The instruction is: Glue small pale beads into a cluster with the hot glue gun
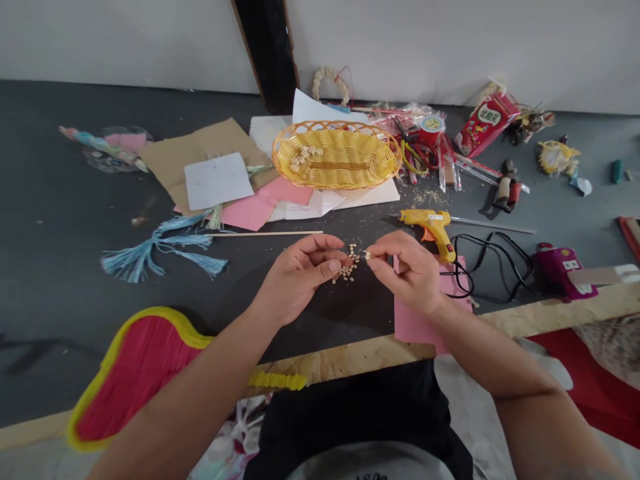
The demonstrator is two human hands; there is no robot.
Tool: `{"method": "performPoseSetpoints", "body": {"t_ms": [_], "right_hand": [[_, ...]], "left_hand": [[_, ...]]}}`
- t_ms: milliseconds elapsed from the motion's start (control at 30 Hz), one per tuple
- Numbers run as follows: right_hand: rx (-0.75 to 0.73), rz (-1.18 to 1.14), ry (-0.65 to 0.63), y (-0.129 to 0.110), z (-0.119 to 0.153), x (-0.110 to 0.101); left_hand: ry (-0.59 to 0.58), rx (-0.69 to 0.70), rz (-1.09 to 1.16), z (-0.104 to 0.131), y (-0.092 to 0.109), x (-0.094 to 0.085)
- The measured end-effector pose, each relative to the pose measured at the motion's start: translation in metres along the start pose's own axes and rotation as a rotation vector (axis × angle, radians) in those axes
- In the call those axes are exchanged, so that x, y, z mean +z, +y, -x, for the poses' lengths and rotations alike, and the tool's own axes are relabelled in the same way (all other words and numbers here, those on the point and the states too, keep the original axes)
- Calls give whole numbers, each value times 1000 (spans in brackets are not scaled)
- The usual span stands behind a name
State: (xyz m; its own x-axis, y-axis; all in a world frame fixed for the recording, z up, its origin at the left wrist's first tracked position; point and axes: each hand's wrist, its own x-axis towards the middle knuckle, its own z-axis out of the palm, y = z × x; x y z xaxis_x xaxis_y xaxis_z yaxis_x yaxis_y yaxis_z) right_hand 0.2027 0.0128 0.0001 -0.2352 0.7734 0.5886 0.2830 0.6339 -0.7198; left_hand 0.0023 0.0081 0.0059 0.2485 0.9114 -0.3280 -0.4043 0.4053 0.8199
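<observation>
The right hand pinches a small, lumpy cream piece, likely for control, while the left hand (grip hidden, cannot tell) curls beside scattered pale-beige chips.

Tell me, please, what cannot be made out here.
In the head view:
- pale piece in the right hand: too small to identify;
- left hand: its fingers hide whether it grips anything;
- red panel: partly covered by left arm;
- red-edged object: cut off by right edge.

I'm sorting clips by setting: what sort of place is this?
Likely a handicraft workspace: small beige chips lie scattered on a dark grey tabletop, near a yellow plastic glue gun and a stringy light-blue tassel.
</observation>
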Motion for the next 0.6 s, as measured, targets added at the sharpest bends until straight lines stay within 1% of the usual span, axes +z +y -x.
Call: {"method": "performPoseSetpoints", "body": {"t_ms": [167,267,367,500,600], "right_hand": [[227,-168,38,2,2,0],[328,-219,50,3,2,2],[372,-244,59,3,2,3],[390,-290,81,1,0,4],[396,-315,93,0,-1,3]], "left_hand": [[10,19,-44,1,-1,-1],[12,51,-102,1,-2,-1],[-6,77,-122,1,-1,-1],[-47,103,-91,1,0,-1],[-57,120,-101,1,0,-1]]}}
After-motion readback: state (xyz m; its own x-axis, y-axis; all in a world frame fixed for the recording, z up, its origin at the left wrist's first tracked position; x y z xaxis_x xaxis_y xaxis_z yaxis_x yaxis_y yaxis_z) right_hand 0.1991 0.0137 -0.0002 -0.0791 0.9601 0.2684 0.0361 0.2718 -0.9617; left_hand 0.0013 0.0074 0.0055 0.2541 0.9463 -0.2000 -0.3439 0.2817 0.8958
